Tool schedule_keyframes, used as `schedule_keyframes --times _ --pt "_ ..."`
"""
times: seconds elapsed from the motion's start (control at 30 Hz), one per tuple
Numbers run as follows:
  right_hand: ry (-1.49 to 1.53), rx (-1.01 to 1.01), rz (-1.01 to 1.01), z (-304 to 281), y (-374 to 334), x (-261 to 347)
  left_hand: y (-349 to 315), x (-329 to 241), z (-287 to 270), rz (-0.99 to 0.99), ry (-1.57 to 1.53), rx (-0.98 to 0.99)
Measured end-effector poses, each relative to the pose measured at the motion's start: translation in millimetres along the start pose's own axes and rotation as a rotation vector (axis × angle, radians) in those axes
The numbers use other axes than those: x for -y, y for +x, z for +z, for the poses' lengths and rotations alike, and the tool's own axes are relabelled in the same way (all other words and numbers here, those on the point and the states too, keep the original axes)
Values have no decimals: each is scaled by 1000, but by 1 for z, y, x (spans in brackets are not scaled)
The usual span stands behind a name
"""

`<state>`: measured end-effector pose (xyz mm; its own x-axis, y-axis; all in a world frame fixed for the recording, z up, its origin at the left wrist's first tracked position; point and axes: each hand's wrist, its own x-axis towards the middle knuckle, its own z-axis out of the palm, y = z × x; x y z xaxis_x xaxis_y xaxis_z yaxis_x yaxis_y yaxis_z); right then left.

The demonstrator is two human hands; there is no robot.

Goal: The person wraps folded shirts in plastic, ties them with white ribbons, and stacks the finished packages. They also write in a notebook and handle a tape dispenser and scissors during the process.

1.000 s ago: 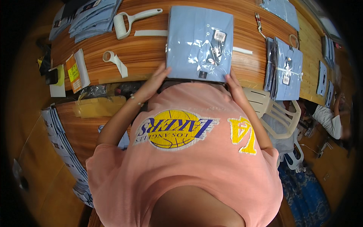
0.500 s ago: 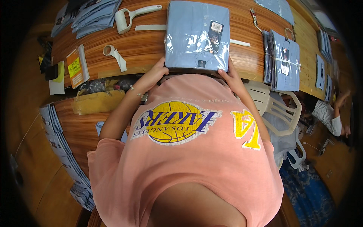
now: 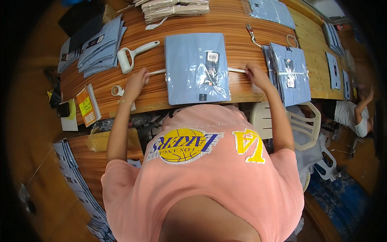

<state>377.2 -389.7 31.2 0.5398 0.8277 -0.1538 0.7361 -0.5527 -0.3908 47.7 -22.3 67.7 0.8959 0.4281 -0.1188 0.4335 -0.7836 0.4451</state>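
In front of me on the table lies a pack of folded light-blue shirts (image 3: 185, 68) in clear plastic, with a black hang tag (image 3: 212, 68) on its front. A narrow white strip (image 3: 157, 73) runs beneath it and sticks out at both sides. My left hand (image 3: 137, 82) is closed on the strip's left end, beside a white lint roller (image 3: 124, 61). On the other side, my right hand (image 3: 256, 76) pinches the right end. Below my left wrist sits a small roll of white tape (image 3: 117, 90), its tail partly hidden by my arm.
At right stands a shirt bundle (image 3: 293, 74) tied with white strip, near red-handled snips (image 3: 249, 30). Blue shirt packs (image 3: 98, 48) fill the far left; beige packs (image 3: 177, 10) lie at the back. An orange booklet (image 3: 86, 107) rests at the left edge. A plastic chair (image 3: 262, 121) stands right.
Both hands have let go of the shirt pack's near corners and moved outward and away from me, taking hold of the strip's ends. My view has shifted, showing more of the table's far side.
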Motion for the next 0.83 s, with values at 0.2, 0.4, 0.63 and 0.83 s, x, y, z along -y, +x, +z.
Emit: schedule_keyframes --times 0.2,0.4,0.63,0.83 --pt "-305 90 204 -42 19 9 -15 56 -27 -112 12 -32" --pt "-252 50 271 -82 17 34 -33 91 -62 -276 -636 76" --pt "204 16 -126 -43 33 159 58 -134 3 119 -740 255" --pt "182 -106 -152 3 26 167 62 -159 90 438 -385 26"
